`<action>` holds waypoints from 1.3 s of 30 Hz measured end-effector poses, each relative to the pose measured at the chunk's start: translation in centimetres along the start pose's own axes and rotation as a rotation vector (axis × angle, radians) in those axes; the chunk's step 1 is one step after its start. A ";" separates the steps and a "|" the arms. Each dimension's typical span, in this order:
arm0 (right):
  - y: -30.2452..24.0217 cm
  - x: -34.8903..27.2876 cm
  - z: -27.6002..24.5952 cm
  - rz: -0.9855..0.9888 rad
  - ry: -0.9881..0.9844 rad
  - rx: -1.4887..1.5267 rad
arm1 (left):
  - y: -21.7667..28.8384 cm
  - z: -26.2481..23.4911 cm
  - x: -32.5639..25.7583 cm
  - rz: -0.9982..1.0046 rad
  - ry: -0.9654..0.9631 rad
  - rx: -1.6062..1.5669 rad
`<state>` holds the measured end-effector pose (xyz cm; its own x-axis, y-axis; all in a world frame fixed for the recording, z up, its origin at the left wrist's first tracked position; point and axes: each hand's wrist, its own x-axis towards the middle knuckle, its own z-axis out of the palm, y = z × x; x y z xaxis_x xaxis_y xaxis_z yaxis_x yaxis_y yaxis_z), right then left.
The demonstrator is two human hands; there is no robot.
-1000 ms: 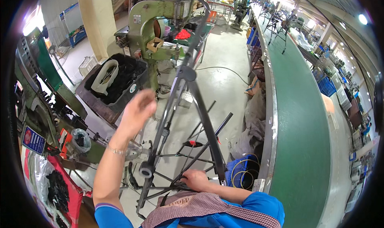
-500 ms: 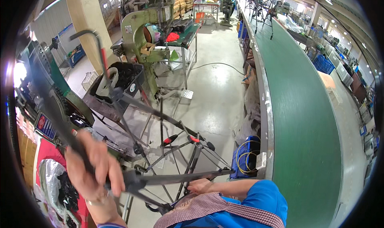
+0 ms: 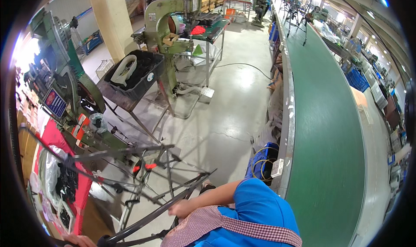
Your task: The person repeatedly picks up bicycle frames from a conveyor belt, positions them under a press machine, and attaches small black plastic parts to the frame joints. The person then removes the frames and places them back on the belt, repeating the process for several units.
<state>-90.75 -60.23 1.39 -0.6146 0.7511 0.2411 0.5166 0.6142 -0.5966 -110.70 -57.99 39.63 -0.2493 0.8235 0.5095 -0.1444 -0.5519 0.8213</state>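
Note:
A black folding tubular frame (image 3: 162, 206), with crossed thin bars, plastic joints and red fittings, stands tilted at the lower left in front of me. At the bottom edge my left hand (image 3: 79, 241) is closed on one of its tubes; much of that hand is cut off by the picture's edge. My right hand (image 3: 181, 208) is closed against a thick curved tube close to my checked apron, with some of its fingers hidden. The frame's far bars reach out over the floor and toward the red-covered surface.
A green conveyor belt (image 3: 323, 130) runs along my right, with a blue crate (image 3: 263, 160) beneath its near side. Ahead on the left are a green press (image 3: 155, 32) and a black bin (image 3: 143, 80) on a stand. Bagged black parts (image 3: 65, 184) lie on a red-covered surface (image 3: 82, 190).
The frame has swung left and down, with its long raised tube lowered. My left hand has dropped to the bottom edge, and my right hand has shifted left. The view has turned slightly left.

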 end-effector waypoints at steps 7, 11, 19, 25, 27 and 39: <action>-1.2 1.3 -5.9 0.028 -0.580 0.258 | -2.3 -11.0 -2.4 -0.273 0.325 0.567; 0.6 0.3 -9.4 0.133 -0.541 0.121 | -9.3 -23.4 -4.8 -0.238 0.455 0.640; 1.5 0.5 -15.0 0.328 -0.441 0.022 | -20.0 -28.7 -4.4 -0.340 0.600 0.894; 8.3 1.1 -14.0 0.458 -0.504 0.080 | -25.5 -35.5 -5.0 -0.373 0.699 1.244; 12.7 2.8 -14.4 0.155 -0.389 0.024 | -27.4 -39.3 -7.7 -0.375 0.691 1.435; 27.3 27.0 -26.7 0.338 -0.019 0.046 | -44.2 -11.5 -4.4 -0.756 0.224 1.008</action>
<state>-77.33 -16.70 12.09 -0.4245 0.9054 0.0098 0.6657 0.3194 -0.6744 -114.20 -38.75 -1.83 -0.5922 0.7934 -0.1404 0.4420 0.4656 0.7667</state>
